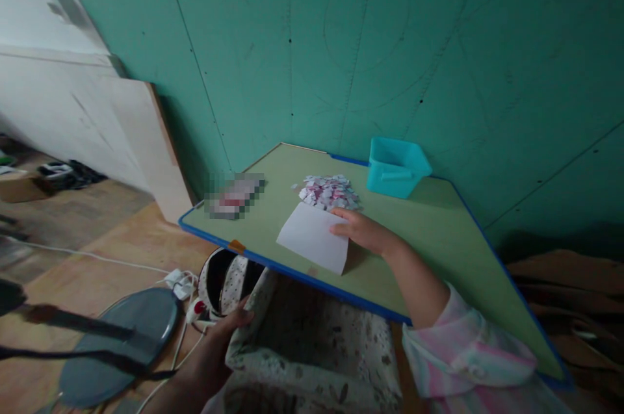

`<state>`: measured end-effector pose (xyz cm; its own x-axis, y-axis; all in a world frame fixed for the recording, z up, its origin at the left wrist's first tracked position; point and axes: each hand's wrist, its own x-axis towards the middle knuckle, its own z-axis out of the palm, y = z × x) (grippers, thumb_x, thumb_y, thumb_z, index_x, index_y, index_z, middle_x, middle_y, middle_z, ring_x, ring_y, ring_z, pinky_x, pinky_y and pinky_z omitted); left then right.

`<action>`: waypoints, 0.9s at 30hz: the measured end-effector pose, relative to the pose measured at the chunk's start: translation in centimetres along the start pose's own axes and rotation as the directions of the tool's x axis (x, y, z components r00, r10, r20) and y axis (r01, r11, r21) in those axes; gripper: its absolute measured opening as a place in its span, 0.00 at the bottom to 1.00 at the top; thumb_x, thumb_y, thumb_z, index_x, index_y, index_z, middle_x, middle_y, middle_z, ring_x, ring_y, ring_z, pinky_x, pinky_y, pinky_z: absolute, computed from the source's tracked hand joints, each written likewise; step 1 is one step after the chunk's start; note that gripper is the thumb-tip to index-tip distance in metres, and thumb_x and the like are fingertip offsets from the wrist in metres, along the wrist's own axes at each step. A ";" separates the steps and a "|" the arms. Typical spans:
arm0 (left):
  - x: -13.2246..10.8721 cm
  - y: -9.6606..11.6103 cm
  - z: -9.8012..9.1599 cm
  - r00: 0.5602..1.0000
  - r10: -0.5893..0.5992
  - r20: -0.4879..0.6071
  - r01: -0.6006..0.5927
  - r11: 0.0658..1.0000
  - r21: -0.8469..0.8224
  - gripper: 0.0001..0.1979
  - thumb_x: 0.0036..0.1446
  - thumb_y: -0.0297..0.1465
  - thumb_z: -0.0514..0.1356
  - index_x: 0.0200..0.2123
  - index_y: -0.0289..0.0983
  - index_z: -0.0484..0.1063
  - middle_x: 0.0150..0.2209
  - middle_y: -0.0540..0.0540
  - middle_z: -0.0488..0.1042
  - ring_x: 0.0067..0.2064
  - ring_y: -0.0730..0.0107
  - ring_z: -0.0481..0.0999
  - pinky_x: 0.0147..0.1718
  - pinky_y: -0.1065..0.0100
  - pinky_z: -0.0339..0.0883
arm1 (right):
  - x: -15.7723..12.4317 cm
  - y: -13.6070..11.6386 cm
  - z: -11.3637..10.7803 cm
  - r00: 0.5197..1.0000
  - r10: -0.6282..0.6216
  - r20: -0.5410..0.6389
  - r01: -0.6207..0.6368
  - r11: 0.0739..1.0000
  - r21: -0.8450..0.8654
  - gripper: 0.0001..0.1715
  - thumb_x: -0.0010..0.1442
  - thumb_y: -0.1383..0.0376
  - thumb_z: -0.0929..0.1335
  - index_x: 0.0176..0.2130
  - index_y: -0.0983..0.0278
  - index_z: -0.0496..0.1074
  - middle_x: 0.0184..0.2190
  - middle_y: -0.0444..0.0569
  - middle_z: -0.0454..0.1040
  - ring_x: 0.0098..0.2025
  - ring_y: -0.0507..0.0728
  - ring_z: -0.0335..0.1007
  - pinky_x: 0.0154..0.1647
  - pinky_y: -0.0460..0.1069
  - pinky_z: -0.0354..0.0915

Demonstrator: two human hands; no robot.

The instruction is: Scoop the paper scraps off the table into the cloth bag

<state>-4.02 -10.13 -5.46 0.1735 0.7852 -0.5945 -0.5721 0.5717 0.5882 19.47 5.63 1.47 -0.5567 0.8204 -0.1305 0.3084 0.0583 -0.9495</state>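
White paper (312, 237), long axis along table edge (302, 277); right hand (363, 232) touching.

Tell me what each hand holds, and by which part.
The left hand grips the floral cloth by its left edge. The right hand holds nothing; it rests on the white paper.

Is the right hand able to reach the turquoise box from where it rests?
Probably yes. The right hand lies flat on the white paper; the turquoise box stands beyond it on the table, with nothing tall between. The left hand grips patterned cloth below.
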 end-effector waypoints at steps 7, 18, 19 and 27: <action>-0.3 -0.1 0.6 1.000 -0.003 0.019 0.002 1.000 0.025 0.23 0.48 0.25 0.54 0.51 0.35 0.63 0.21 0.45 0.80 0.33 0.49 0.78 0.35 0.52 0.67 | 0.0 0.5 0.4 1.000 -0.003 0.017 0.004 1.000 -0.029 0.18 0.48 0.65 0.64 0.41 0.65 0.65 0.31 0.45 0.70 0.29 0.50 0.64 0.28 0.44 0.58; -0.7 0.1 2.0 1.000 0.009 -0.001 -0.009 0.999 -0.042 0.28 0.45 0.23 0.54 0.53 0.32 0.59 0.22 0.45 0.80 0.34 0.48 0.77 0.37 0.52 0.67 | -0.2 0.3 0.7 0.997 -0.018 0.078 0.022 0.999 -0.050 0.16 0.49 0.63 0.64 0.40 0.65 0.65 0.32 0.46 0.70 0.30 0.50 0.64 0.30 0.45 0.59; -0.7 0.1 2.1 1.000 -0.005 0.001 0.005 0.999 -0.041 0.28 0.46 0.23 0.53 0.54 0.32 0.58 0.23 0.45 0.80 0.33 0.48 0.77 0.37 0.51 0.66 | -0.2 0.2 0.8 0.996 -0.010 0.087 0.014 0.999 -0.045 0.16 0.49 0.63 0.64 0.40 0.65 0.65 0.33 0.46 0.70 0.31 0.51 0.64 0.30 0.45 0.59; -0.5 0.1 1.9 0.999 -0.047 -0.009 0.047 0.998 -0.037 0.30 0.46 0.24 0.54 0.56 0.35 0.55 0.23 0.46 0.80 0.32 0.48 0.78 0.35 0.51 0.66 | -0.8 -0.8 1.1 0.980 -0.036 0.195 0.024 0.998 0.065 0.17 0.50 0.62 0.65 0.42 0.64 0.65 0.32 0.44 0.69 0.30 0.49 0.64 0.30 0.45 0.60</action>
<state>-2.61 -10.03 -4.08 0.1932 0.7554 -0.6261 -0.5925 0.5985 0.5392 18.79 4.34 2.05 -0.7073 0.6909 -0.1495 0.2444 0.0407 -0.9688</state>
